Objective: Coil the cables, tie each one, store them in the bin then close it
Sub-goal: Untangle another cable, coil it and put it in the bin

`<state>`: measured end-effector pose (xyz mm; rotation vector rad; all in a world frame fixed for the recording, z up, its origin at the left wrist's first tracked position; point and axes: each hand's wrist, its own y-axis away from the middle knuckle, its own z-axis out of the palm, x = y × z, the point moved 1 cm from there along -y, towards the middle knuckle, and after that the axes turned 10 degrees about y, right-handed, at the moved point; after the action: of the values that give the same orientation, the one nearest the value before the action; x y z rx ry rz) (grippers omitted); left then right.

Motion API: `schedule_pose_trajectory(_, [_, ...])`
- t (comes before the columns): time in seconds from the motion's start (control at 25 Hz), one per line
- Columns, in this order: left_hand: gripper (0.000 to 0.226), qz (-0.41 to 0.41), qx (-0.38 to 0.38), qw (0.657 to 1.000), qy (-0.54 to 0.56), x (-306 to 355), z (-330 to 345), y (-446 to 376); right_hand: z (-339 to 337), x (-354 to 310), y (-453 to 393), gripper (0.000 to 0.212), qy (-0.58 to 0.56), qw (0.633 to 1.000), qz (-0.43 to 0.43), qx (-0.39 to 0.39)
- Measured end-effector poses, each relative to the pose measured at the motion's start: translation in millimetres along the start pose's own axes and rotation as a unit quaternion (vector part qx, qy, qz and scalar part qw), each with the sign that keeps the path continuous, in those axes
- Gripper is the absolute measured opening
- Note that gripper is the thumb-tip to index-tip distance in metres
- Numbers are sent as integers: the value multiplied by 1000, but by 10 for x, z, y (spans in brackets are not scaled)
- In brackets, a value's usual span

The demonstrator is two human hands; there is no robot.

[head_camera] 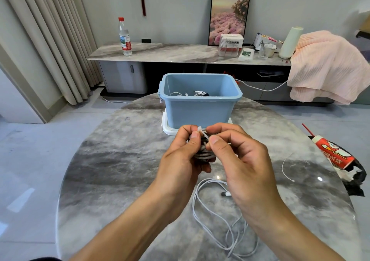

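Observation:
My left hand [181, 156] grips a coiled grey cable [202, 154] above the round marble table [120, 170]. My right hand [238, 156] pinches a white zip tie [203, 133] that runs across the top of the coil; my left thumb and forefinger pinch its head end. Behind my hands stands the open blue bin [200, 108], with white cables [190, 94] lying in its bottom. The bin rests on its white lid [167, 129]. A loose white USB cable [216, 220] sprawls on the table below my hands. Another white zip tie [285, 167] lies to the right.
A red paper cup with a straw [332, 152] lies on a black bag [356, 180] at the table's right edge. Beyond the table a long marble sideboard [160, 53] carries a water bottle [125, 37], tissue box and a framed picture. A pink blanket [324, 66] hangs at the right.

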<state>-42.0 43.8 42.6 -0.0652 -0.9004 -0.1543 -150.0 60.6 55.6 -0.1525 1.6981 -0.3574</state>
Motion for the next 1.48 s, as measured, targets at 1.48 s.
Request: schedule_pose_trajectory(1.48, [8,16,-68,998,-2,-9,-52,-17,-40,76,8,18,24,999,-21,10])
